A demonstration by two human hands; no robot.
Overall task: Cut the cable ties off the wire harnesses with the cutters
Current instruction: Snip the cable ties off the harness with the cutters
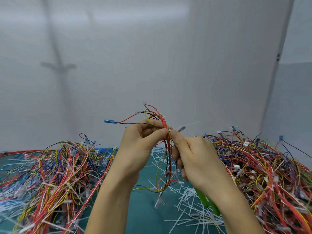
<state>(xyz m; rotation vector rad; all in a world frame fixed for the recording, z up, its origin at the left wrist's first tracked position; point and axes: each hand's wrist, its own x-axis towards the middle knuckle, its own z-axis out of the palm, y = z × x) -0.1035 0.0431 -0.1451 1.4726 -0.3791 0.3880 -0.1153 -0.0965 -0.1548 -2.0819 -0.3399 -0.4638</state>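
Wire harness hangs upright above the counter, pinched by the left hand just at its cable tie, likely to steady it. The right hand grips green-handled cutters, tip beside the tie. Harness piles flank both sides.

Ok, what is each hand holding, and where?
The left hand pinches the wire harness near its top; the right hand grips the cutters by their green handles.
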